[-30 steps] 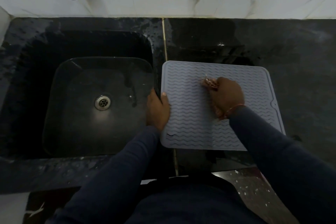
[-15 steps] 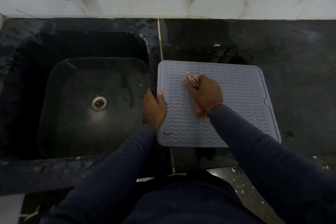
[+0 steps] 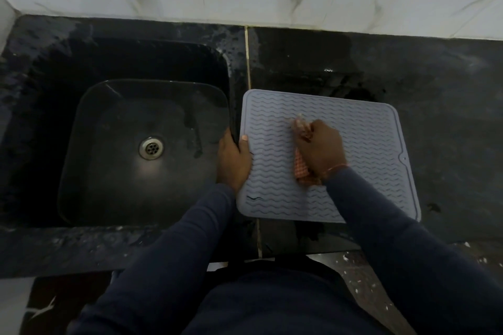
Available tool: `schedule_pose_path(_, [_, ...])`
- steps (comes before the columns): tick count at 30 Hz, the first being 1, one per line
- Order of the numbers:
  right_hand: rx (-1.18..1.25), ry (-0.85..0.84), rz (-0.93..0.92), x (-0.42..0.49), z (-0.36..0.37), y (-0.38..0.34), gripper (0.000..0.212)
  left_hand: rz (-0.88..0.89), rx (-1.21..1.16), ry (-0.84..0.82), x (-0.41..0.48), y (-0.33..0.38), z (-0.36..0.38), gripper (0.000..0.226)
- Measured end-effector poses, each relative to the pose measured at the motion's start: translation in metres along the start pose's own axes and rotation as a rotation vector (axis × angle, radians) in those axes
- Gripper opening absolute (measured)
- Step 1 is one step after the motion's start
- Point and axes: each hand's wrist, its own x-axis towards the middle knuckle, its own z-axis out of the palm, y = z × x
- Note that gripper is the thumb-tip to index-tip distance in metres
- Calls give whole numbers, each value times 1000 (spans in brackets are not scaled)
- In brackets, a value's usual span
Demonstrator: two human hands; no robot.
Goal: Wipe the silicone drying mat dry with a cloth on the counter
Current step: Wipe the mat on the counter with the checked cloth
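One grey mat (image 3: 367,144), one checked cloth (image 3: 300,171), two hands at the dark counter (image 3: 435,84).
The mat lies flat at 3 o'clock from the one sink (image 3: 136,144). The left hand (image 3: 234,160) grips its 9 o'clock edge, and the right hand (image 3: 322,149) has its fingers (image 3: 313,130) curled round the bunched cloth mid-mat.
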Motion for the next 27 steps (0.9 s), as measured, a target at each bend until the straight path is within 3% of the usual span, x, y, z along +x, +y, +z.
schedule_pose_path(5, [100, -157, -236, -13, 48, -72, 18, -47, -91, -16, 1, -2, -2, 47])
schedule_pose_path(8, [89, -233, -295, 5, 34, -70, 18, -64, -100, 0, 1, -1, -2, 48])
schedule_pose_path(10, [89, -213, -246, 14, 10, -41, 20, -61, -80, -3, -1, 2, -2, 48])
schedule_pose_path(14, [7, 36, 66, 16, -18, 10, 36, -58, -65, -13, 1, -1, -2, 60])
schedule_pose_path(21, [77, -104, -192, -10, 44, -75, 13, -63, -34, 17, 1, 2, -3, 43])
schedule_pose_path(25, [107, -230, -218, 16, 4, -48, 23, -53, -19, 4, 1, 1, -3, 44])
schedule_pose_path(27, [63, -111, -107, 28, -23, -11, 34, -34, -38, -6, -1, 3, -3, 46])
